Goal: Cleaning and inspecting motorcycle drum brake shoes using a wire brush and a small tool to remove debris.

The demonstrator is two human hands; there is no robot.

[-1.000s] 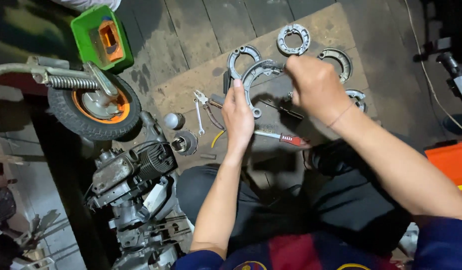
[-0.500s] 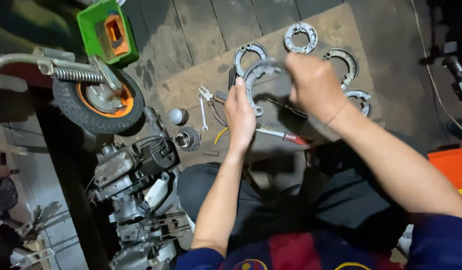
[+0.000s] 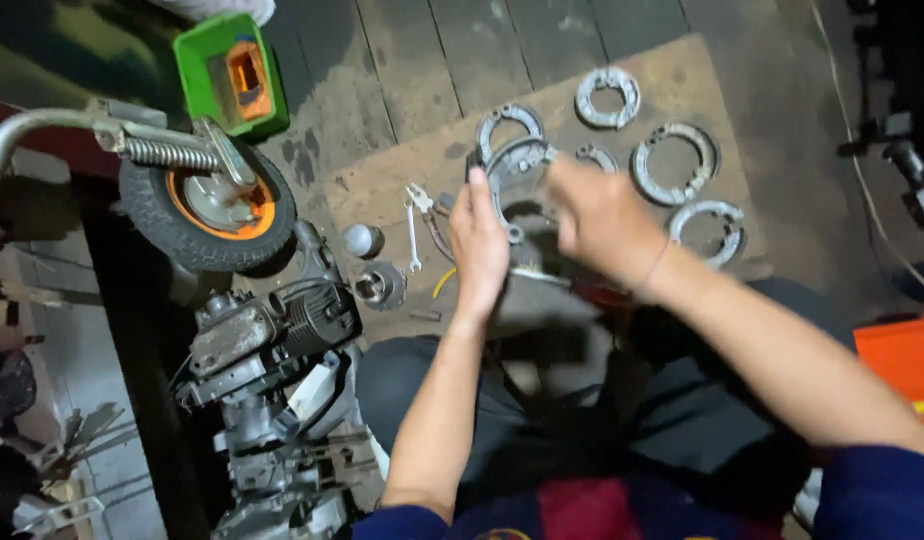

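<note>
My left hand [image 3: 479, 243] and my right hand [image 3: 599, 221] are raised together over a cardboard sheet [image 3: 682, 70], both gripping one curved grey brake shoe [image 3: 512, 160]. The left fingers clasp its left end, and the right hand, slightly blurred, covers its right side. Other brake shoe sets lie on the cardboard behind: one ring [image 3: 607, 96] at the back, one pair [image 3: 674, 163] to the right, another [image 3: 710, 228] nearer my right wrist, and a half shoe [image 3: 507, 120] just behind the held one.
A small wheel with an orange hub [image 3: 210, 206] and a spring fork stand at left, above a grey engine block [image 3: 267, 345]. A green box [image 3: 232, 75], a wrench [image 3: 412, 240], pliers [image 3: 422, 200], a round metal part [image 3: 380, 285] and an orange case [image 3: 902, 365] surround me.
The view has shifted slightly. My right hand has slid down and left along the brake shoe and is blurred with motion. My left hand keeps its grip.
</note>
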